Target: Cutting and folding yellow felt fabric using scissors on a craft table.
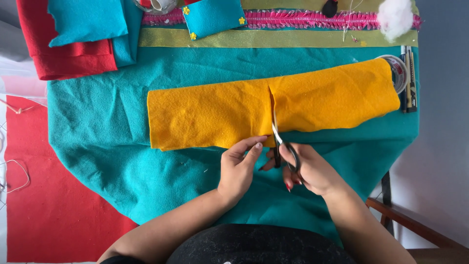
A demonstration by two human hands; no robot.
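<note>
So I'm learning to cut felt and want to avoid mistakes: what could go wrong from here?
1. The left hand pinches the yellow felt right beside the scissors, so its fingers could get nicked.
2. The felt lies rumpled, so the cut may wander off straight.
3. The blades might also catch the teal cloth underneath.

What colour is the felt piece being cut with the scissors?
Orange-yellow felt, cut by black-handled scissors; the head view shows it best, lying on teal fabric.
</note>
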